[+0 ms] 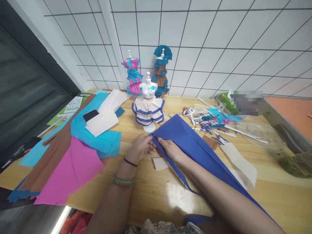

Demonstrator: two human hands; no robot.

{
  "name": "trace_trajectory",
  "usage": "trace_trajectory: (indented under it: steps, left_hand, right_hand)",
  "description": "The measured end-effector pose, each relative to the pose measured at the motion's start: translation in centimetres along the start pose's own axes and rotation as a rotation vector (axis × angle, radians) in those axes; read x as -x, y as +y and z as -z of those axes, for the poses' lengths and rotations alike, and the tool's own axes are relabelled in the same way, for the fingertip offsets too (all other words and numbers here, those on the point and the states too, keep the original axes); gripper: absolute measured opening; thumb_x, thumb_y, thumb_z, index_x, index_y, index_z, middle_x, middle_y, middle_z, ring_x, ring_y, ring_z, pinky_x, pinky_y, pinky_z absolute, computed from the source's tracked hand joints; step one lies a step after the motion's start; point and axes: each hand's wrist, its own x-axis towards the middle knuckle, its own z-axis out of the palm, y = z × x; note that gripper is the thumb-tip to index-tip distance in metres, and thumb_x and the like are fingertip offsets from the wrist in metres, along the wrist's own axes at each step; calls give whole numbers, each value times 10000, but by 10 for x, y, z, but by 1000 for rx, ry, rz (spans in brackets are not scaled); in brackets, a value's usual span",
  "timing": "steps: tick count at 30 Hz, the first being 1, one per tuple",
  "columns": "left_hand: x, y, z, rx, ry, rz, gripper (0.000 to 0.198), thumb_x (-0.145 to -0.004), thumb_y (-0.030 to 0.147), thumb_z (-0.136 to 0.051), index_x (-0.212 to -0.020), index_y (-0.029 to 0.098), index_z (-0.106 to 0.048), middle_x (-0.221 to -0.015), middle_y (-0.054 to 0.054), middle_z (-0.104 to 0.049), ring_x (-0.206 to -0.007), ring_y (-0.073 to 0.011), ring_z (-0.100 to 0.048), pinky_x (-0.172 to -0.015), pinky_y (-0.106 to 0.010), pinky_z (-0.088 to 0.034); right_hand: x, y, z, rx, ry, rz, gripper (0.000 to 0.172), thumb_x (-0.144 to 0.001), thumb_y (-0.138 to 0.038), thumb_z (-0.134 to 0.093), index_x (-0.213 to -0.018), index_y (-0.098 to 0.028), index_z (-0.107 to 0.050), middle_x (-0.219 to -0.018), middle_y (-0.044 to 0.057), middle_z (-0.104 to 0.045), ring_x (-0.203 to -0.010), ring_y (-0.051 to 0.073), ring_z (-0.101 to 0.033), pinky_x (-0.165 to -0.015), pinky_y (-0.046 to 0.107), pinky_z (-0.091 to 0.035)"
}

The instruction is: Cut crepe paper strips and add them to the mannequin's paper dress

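A large sheet of blue crepe paper [180, 133] lies slantwise over the wooden table, with a narrow strip [175, 167] along its near edge. At the sheet's left corner, my left hand [143, 144] pinches the strip's end between thumb and fingertips. My right hand [170, 149] grips the strip's edge just beside it, fingers mostly hidden underneath. A small dark line shows between the hands; I cannot tell what it is. Just behind them stands a white mini mannequin [148, 89] in a cream ruffled skirt [148, 109] with blue trim.
Two more dressed mannequins, one pink and turquoise [133, 76], one brown and teal [161, 73], stand by the tiled wall. Left lie turquoise [107, 141], pink [73, 172] and brown paper [48, 156], and a phone [90, 115]. Paper scraps [209, 120] and a cream strip [240, 161] lie right.
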Motion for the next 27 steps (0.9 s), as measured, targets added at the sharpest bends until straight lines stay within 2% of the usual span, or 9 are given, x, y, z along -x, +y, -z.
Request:
trace_trajectory:
  steps: [12,23,27]
  left_hand:
    - [0,0,1,-1,6,-3,97,-804,194,-490,-736,177,-423,-536,11,-569,-386,-86,-533,-351,-156,-356]
    - [0,0,1,-7,-3,2,91,-803,194,-487,-730,171,-438,-538,8,-569,-388,-88,-533,-350,-161,-360]
    - [-1,-1,1,-4,-11,-3,114,-795,208,-514,-716,170,-440,-533,10,-568,-379,-85,-529,-346,-157,-351]
  right_hand:
    - [-3,1,-2,-2,-3,-17,480,-844,-498,-320,-636,-150,-578,-510,1,-522,-591,163,-501,-636,269,-371]
    - [-7,2,0,-12,-17,9,477,-818,-534,-383,-683,-128,-593,-604,-4,-521,-605,136,-439,-603,255,-332]
    - [-10,1,1,-43,-26,-5,473,-820,-543,-378,-688,-136,-578,-571,-21,-495,-541,113,-406,-547,244,-321]
